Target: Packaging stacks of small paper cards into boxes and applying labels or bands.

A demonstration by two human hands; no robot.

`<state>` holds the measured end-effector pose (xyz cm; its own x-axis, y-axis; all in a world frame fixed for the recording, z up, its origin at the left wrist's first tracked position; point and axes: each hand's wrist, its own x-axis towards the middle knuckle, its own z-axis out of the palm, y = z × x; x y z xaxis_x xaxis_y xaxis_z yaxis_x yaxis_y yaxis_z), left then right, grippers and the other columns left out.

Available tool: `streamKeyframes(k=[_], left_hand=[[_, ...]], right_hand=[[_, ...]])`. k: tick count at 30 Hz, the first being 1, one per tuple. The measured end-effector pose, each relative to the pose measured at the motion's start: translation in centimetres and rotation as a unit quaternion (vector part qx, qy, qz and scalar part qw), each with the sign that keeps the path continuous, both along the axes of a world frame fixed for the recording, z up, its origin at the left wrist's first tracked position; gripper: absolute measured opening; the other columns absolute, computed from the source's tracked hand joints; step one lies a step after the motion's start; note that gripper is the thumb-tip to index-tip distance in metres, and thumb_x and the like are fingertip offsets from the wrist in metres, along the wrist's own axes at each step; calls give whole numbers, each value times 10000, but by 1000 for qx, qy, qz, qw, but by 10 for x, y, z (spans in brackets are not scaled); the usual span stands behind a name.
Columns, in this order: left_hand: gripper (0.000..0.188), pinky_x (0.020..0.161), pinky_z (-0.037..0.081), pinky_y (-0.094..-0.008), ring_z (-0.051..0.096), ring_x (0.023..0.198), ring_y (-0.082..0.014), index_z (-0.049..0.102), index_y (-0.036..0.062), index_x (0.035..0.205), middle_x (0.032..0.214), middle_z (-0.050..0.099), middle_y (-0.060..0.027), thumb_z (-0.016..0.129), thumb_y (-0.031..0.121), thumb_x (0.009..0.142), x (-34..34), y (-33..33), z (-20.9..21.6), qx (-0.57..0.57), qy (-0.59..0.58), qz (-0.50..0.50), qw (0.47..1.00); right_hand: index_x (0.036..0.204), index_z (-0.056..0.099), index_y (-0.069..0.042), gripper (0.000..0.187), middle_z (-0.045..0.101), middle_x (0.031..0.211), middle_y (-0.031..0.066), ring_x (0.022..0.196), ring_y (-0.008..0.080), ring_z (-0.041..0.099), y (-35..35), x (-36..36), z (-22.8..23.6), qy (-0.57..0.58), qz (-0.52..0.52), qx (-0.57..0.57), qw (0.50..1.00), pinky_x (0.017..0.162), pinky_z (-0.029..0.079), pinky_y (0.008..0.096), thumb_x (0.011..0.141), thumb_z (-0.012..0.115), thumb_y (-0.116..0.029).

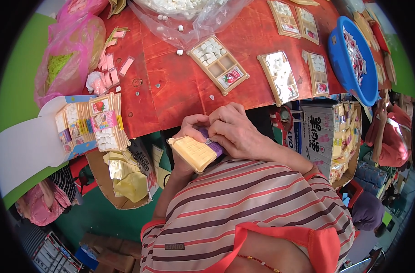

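Close to my chest, below the table edge, my left hand (192, 125) grips a beige plastic tray pack (192, 152). Its ridged side faces up, and a purple band (213, 144) wraps one end. My right hand (237, 128) has its fingers bent and pressed against that band; the fingertips are partly hidden. Just past my hands, on the red table (166, 100), lies a compartment tray (219, 63) with white pieces, bare compartments and a strawberry-printed packet.
More filled trays (280, 77) lie at the right, beside a blue basin (369, 82) of small packets. Stacked packs (105, 123) stand at the left edge, near pink wrapped pieces (110, 73) and a pink bag (75, 45). Cartons flank me; other people sit nearby.
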<state>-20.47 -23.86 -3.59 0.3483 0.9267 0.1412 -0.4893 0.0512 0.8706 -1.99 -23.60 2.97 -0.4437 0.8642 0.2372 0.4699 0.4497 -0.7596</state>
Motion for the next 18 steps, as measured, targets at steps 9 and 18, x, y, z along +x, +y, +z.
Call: streamKeyframes(k=[9,18], left_hand=[[228,918,434,-364,564,1030,-238,573,75,792,1154,510,-144,772,177,750,-4,0,-3,23,44,33,998],[205,976,408,-386,526,1087,-245,536,84,814,1182,488,-137,733,134,791,6,4,-21,-49,-89,34,994]], right_hand=[[922,592,-79,178,542,1001,82,986,257,536,-4,-7,-8,-13,-24,-19,999,926,350,416,782,699,-51],[999,555,-66,258,555,1047,97,1001,278,551,9,3,-26,-19,-34,-41,998,919,370,425,786,699,-93]])
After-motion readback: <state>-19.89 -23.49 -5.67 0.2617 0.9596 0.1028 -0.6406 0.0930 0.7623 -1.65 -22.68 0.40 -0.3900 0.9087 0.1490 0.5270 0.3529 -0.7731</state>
